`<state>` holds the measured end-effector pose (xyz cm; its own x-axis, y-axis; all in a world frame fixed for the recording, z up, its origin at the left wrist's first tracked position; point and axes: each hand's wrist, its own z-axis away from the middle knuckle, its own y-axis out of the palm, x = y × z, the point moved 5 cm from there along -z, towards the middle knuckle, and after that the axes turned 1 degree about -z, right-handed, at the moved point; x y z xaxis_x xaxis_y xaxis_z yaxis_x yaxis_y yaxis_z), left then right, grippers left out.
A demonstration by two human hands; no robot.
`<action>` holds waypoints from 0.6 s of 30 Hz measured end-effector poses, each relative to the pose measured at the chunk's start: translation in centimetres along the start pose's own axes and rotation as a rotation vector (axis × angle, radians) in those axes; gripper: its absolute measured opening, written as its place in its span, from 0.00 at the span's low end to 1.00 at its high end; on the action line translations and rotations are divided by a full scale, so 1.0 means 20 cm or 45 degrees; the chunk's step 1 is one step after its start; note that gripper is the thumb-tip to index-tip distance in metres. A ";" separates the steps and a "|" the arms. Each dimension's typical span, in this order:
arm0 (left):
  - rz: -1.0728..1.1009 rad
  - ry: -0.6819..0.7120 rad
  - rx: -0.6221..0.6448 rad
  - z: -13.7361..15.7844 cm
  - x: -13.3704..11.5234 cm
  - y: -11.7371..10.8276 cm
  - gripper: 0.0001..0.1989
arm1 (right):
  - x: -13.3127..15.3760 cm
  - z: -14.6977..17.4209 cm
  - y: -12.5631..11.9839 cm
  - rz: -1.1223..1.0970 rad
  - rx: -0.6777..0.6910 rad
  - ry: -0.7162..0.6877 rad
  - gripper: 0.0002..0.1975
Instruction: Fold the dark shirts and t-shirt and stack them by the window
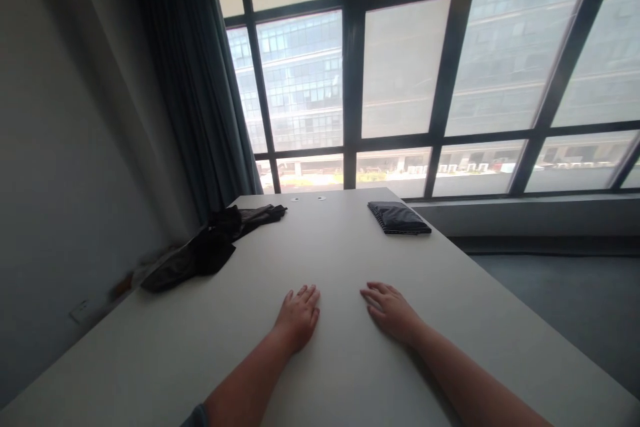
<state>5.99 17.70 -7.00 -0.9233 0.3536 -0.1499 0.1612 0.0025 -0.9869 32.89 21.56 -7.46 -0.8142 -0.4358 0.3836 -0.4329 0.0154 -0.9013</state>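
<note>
My left hand (299,317) rests palm down on the white table (335,253), its fingers stretched forward and holding nothing. To its right, a short gap away, my right hand (390,312) lies on the same surface with fingers apart and nothing in them. Beyond the right hand, near the table's right edge, sits a dark folded cloth item (400,218) with a striped or stitched border. A crumpled heap of dark clothing (200,253) spreads along the far left edge, apart from both hands.
Two small round fittings (321,198) are set in the table's far end. A dark curtain (195,80) hangs at the left, beside a large framed window (353,80). At the left wall is a socket (81,311). Grey floor (540,293) shows past the right edge.
</note>
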 end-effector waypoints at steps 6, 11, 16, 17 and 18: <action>-0.034 -0.237 -0.115 -0.01 0.38 -0.02 0.25 | -0.05 0.01 0.02 -0.032 0.047 -0.049 0.27; -0.079 -0.861 -0.329 0.10 0.99 -0.16 0.27 | -0.06 0.01 0.02 -0.040 0.089 -0.030 0.27; 0.014 -1.289 -0.473 0.24 1.40 -0.26 0.31 | -0.05 0.02 0.01 -0.075 0.141 -0.007 0.28; 0.036 -1.317 -0.496 0.25 1.45 -0.27 0.32 | -0.05 0.02 0.00 -0.078 0.152 -0.001 0.28; 0.055 -1.344 -0.525 0.25 1.49 -0.28 0.32 | -0.04 0.02 0.00 -0.079 0.163 0.008 0.28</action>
<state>-24.11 23.55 -6.21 -0.7152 -0.6043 -0.3511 0.1223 0.3864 -0.9142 33.76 21.59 -7.86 -0.7901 -0.4267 0.4400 -0.4298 -0.1262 -0.8941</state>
